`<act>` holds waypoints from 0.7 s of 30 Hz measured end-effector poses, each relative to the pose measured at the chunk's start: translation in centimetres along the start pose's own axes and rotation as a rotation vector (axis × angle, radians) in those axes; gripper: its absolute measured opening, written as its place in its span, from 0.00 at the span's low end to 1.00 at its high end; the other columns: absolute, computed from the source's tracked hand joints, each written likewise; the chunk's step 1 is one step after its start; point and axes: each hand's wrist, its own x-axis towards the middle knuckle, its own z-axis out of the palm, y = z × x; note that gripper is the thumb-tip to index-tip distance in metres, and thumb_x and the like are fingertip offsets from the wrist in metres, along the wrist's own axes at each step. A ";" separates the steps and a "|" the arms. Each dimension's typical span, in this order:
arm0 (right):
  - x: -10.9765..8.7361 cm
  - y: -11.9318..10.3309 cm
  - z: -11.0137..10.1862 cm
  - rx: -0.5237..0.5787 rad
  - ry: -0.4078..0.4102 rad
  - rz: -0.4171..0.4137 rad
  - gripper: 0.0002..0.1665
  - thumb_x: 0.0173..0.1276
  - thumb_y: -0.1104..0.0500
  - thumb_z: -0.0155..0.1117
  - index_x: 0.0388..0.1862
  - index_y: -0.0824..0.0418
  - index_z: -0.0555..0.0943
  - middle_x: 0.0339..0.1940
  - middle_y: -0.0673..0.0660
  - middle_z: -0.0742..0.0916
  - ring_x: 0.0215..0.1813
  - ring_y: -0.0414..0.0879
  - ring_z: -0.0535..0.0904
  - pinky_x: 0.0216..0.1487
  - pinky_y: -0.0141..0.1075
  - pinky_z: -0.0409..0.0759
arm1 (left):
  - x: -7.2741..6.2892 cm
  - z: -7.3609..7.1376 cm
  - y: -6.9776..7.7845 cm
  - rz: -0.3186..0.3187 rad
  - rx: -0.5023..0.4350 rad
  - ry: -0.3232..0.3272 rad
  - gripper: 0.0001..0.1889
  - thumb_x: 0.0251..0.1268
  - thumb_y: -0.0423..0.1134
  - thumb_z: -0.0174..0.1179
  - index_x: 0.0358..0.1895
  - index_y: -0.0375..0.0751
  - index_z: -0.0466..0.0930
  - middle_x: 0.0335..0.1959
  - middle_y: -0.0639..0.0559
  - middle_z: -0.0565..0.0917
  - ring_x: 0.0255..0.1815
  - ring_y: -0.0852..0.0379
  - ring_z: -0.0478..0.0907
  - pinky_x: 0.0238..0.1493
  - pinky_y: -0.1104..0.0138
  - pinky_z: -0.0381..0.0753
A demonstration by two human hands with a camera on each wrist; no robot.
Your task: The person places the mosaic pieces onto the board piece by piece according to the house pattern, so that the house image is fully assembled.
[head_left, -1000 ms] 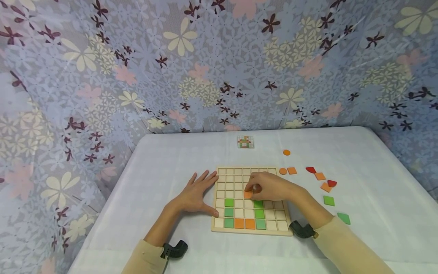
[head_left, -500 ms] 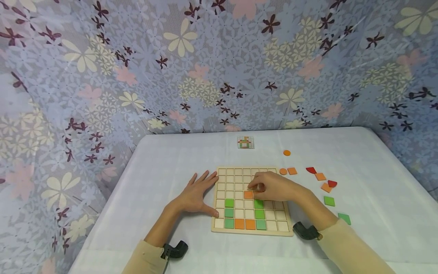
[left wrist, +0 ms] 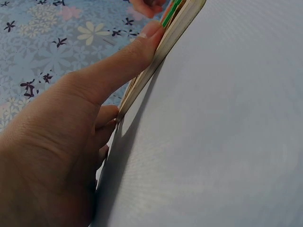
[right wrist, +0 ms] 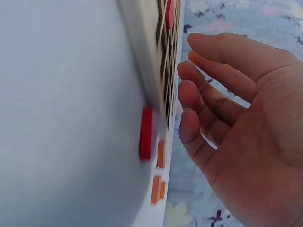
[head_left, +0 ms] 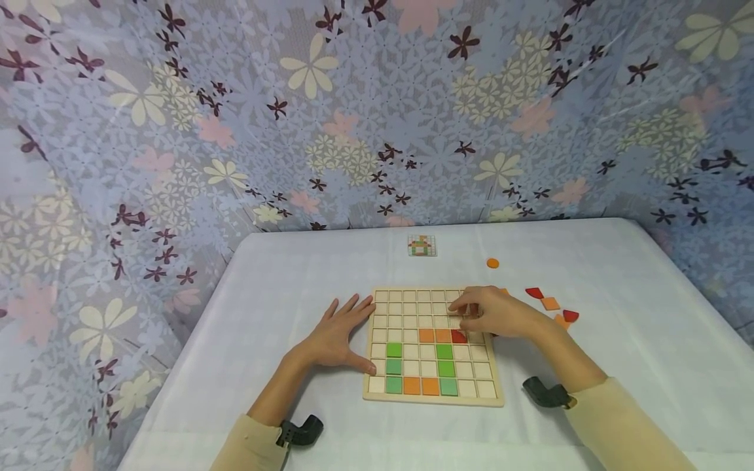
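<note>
Honestly, the red rounded tile (head_left: 458,337) looks placed on the gridded board (head_left: 410,321), right hand (head_left: 496,313) loosely curled and seemingly empty (left hand (head_left: 337,339) spread at the edge), so next probably calls for pinching another.

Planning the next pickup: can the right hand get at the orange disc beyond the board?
Probably yes: the right hand appears empty, and the orange disc lies uncovered on the white tablecloth; only a flat orange tile shows near the path.
</note>
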 end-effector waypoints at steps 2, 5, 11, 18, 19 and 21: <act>-0.2 0.5 -0.2 0.001 0.014 0.020 0.18 0.63 0.58 0.69 0.53 0.54 0.83 0.43 0.46 0.83 0.38 0.43 0.76 0.37 0.36 0.77 | -0.1 0.0 0.0 -0.001 -0.004 0.000 0.68 0.28 0.83 0.59 0.77 0.52 0.49 0.78 0.61 0.46 0.77 0.56 0.35 0.72 0.51 0.31; -0.5 1.3 -0.5 0.004 0.044 0.045 0.18 0.63 0.59 0.69 0.53 0.55 0.83 0.39 0.46 0.82 0.37 0.43 0.76 0.37 0.36 0.77 | -0.1 -0.1 0.0 0.000 -0.010 0.000 0.68 0.28 0.83 0.60 0.77 0.52 0.49 0.78 0.61 0.46 0.77 0.55 0.36 0.72 0.50 0.31; -1.5 2.5 -1.3 -0.019 0.143 0.097 0.16 0.63 0.62 0.67 0.51 0.57 0.84 0.37 0.46 0.83 0.34 0.44 0.75 0.30 0.34 0.76 | -0.1 -0.3 0.2 0.009 -0.009 0.003 0.67 0.29 0.83 0.59 0.77 0.51 0.49 0.78 0.60 0.46 0.77 0.54 0.36 0.72 0.50 0.32; -2.5 3.9 -2.3 -0.036 0.212 0.143 0.16 0.62 0.63 0.68 0.50 0.56 0.84 0.40 0.49 0.83 0.36 0.46 0.73 0.32 0.35 0.74 | -0.1 -0.3 0.2 0.000 0.005 -0.002 0.68 0.28 0.83 0.59 0.77 0.52 0.49 0.78 0.61 0.46 0.77 0.55 0.36 0.72 0.50 0.32; -2.6 4.1 -2.4 -0.040 0.217 0.158 0.16 0.62 0.63 0.68 0.50 0.56 0.84 0.41 0.50 0.82 0.36 0.47 0.73 0.33 0.36 0.74 | -0.1 -0.3 0.2 -0.002 0.005 -0.002 0.68 0.28 0.83 0.59 0.77 0.51 0.49 0.78 0.61 0.46 0.77 0.55 0.36 0.72 0.50 0.32; -2.7 4.6 -2.5 -0.052 0.225 0.192 0.17 0.62 0.63 0.68 0.51 0.55 0.84 0.44 0.51 0.82 0.37 0.47 0.73 0.34 0.38 0.75 | -0.1 -0.3 0.2 -0.005 0.004 -0.005 0.68 0.28 0.83 0.60 0.77 0.52 0.49 0.78 0.61 0.46 0.77 0.56 0.35 0.72 0.51 0.31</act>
